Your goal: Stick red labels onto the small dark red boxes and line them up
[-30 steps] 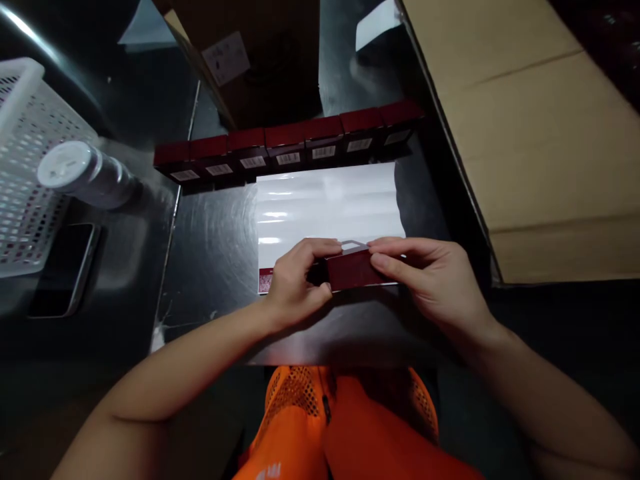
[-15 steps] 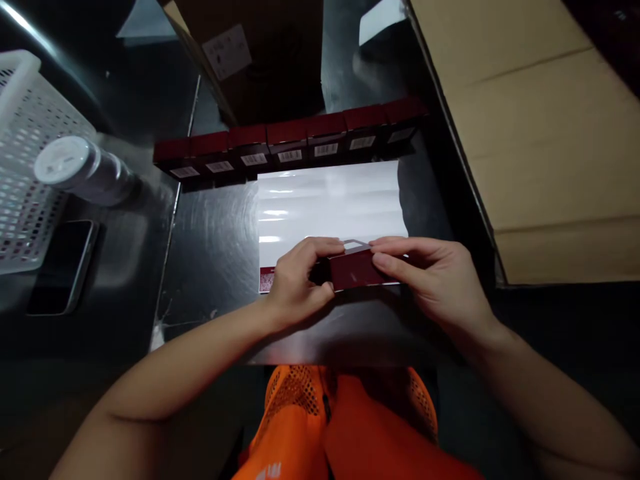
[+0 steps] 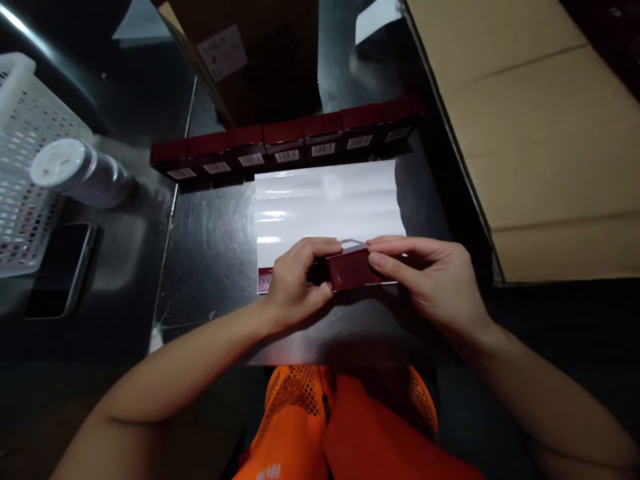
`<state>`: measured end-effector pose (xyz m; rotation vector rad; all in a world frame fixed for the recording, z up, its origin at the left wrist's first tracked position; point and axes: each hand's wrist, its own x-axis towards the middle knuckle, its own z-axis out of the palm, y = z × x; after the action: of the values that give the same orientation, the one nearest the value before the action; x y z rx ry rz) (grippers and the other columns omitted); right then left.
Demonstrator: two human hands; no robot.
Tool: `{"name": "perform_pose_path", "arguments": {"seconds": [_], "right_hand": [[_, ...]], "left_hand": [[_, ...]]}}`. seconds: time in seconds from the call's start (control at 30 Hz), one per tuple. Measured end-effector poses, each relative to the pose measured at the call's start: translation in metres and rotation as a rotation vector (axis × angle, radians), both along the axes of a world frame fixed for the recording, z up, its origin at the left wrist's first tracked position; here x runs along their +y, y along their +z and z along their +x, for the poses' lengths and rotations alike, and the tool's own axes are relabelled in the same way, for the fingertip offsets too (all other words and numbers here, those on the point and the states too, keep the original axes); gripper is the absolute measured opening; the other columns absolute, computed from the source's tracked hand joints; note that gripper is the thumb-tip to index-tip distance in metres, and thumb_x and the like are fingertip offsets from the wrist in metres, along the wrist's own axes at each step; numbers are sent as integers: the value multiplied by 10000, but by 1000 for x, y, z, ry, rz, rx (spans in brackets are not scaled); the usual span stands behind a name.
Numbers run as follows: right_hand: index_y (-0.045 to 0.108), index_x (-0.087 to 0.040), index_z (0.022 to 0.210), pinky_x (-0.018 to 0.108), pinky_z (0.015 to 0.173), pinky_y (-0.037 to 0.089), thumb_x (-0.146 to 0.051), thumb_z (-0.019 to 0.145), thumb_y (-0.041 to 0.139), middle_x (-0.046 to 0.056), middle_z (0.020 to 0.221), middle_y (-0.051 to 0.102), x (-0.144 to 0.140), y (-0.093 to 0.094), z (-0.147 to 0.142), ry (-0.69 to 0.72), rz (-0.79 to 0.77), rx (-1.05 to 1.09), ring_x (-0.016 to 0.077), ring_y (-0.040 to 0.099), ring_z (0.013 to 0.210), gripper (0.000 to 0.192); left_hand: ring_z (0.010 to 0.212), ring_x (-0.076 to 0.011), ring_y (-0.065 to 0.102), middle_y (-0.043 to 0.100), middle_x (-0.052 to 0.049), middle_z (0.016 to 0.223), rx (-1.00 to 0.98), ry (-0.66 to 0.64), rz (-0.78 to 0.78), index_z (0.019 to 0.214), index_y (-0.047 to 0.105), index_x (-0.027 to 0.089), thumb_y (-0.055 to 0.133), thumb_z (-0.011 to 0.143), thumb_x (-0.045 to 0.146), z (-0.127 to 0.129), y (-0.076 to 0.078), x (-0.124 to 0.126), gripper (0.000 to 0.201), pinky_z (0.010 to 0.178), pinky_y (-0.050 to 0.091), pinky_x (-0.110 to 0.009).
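A white basket (image 3: pixel 23 167), a bottle (image 3: pixel 75 175) and a phone (image 3: pixel 59 270) sit at the counter's (image 3: pixel 210 247) left. The left hand (image 3: pixel 293 283) and right hand (image 3: pixel 433 287) both pinch 1 dark red box (image 3: pixel 350 270) over a white sheet (image 3: pixel 325 203), seemingly mid-closing its flap; finishing calls for a steady press. 7 matching boxes (image 3: pixel 285 143) line up behind.

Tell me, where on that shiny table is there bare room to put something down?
Bare metal shows between the white sheet and the phone, below the row of red boxes. It is crowded mid-table, where the left hand and right hand hold a red box.
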<state>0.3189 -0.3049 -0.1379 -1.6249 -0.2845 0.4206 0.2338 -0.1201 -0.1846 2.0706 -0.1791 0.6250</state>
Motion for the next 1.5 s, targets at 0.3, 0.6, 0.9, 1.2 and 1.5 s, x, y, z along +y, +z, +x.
{"name": "perform_pose_path", "arguments": {"seconds": [0.3,0.6,0.9,1.2,1.5], "right_hand": [[808,-232,852,314,798,635,-303,739,846,35,885,794,0,-1,0,-13,-38,-33,206,758,825,139],[801,-217,844,279,747,631,-250,743,827,26,878,788,2,1,-3,-12,-30,-125,182,749,797,110],[771,-253,1031,315,694,590,-386,712,869,24,830,663,0,-8,-10,-107,-202,-374,164,623,726,359],[478,-234,1415,312,759,610,-333,451,960,100,1233,572,-11,-4,24,252,-8,86,201,632,999,1082],[709,-214,1174,287,757,605,-298,561,940,63,1114,658,-3,0,22,346,114,-306,149,676,864,660]], "left_hand": [[1016,-181,703,717,-51,1085,-25,1,14,1152,616,203,786,696,63,1,1,1,507,889,598,-314],[1012,-187,706,720,-45,1087,-16,2,11,1160,611,218,781,710,79,0,0,-1,501,878,603,-324],[1101,-239,695,721,-82,1138,-107,-72,54,1245,583,240,727,795,162,-1,0,4,480,947,600,-424],[1166,-276,678,714,-126,1188,-247,-257,53,1312,568,237,741,825,243,4,-3,13,517,966,599,-472],[1070,-246,714,675,-118,1280,92,-110,-312,1249,479,263,732,815,250,7,0,10,503,869,626,-436]]}}
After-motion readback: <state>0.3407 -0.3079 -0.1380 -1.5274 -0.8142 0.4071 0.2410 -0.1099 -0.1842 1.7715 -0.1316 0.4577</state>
